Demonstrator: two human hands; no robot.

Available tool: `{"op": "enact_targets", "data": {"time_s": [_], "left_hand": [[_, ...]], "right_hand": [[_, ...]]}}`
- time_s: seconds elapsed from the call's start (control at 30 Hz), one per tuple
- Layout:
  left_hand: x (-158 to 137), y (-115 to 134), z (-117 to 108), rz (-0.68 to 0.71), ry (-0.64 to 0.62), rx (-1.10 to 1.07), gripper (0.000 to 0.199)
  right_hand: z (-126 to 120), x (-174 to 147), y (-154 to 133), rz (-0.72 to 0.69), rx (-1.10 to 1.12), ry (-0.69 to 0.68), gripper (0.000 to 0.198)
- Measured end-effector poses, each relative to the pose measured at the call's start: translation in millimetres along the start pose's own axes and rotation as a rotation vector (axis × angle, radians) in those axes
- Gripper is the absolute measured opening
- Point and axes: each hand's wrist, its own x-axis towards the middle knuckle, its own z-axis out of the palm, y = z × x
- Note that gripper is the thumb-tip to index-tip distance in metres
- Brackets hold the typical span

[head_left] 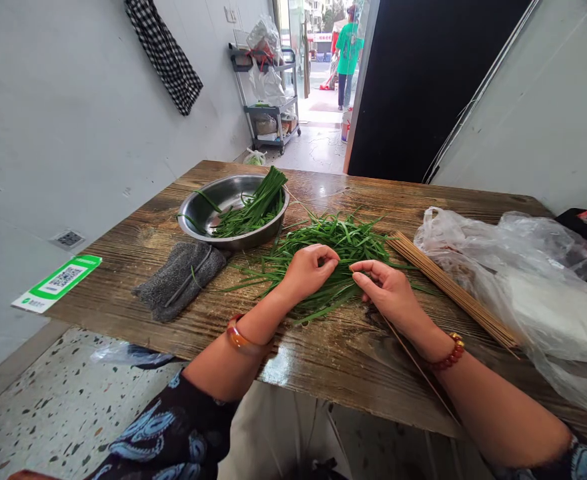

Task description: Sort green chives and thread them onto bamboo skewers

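A loose heap of green chives [341, 233] lies on the wooden table in front of me. Over its near side, my left hand [309, 270] is closed in a pinch, with a green leaf at its fingertips. My right hand [391, 297], a short gap away, pinches a thin bamboo skewer [416, 363], whose long end slants back toward the table's near edge. Further back on the left stands a steel bowl [198, 223] holding chives, with a neat bunch [268, 193] leaning on its rim. A bundle of bamboo skewers [453, 290] lies right of the heap.
A grey mesh cloth [181, 280] lies before the bowl. Clear plastic bags [513, 260] cover the table's right side. A green QR card [58, 283] is at the left edge. Beyond the table are a loaded trolley [273, 107] and a person [348, 50] in a green shirt at the doorway.
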Motion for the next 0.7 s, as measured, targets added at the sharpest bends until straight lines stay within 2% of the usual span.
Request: {"op": "enact_targets", "data": {"time_s": [0.27,0.43,0.7], "left_hand": [[-2.2,5.5,-1.4,-0.055,-0.045,-0.143,0.016],[-2.9,8.6,-3.1,-0.082,-0.077,-0.121,0.023],[-3.0,8.6,-3.3,-0.086,-0.08,-0.135,0.024]], "right_hand": [[-0.8,0.9,3.6,0.01,-0.045,0.003,0.039],[-0.8,0.9,4.0,0.005,-0.049,0.005,0.04],[-1.0,0.9,3.1,0.008,-0.047,-0.001,0.039]]}}
